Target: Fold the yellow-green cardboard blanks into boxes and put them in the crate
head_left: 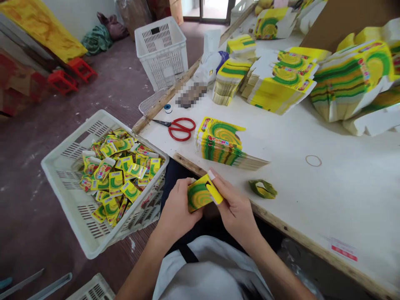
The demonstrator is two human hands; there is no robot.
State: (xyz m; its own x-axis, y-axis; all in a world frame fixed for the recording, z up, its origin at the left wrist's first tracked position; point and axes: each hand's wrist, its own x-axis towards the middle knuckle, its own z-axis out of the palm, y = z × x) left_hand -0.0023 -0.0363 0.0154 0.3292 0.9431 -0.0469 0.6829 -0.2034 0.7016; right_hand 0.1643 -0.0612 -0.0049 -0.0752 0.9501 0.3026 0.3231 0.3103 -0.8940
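Brown floor [115, 83], 10 o'clock; white table [353, 196], 3, bearing carton stacks [218, 139]. Crate [56, 166], 8, heaped with small boxes [115, 182]. Left hand [177, 206] grips yellow carton [198, 196], 6; right hand [236, 207] pinches end flap [215, 195]: off-fold pressure could tear it; loosened grip could drop carton into lap [212, 224].

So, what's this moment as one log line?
left-hand grip: holding yellow box; right-hand grip: at its flap end; carton stack: on table; scissors: beside stack
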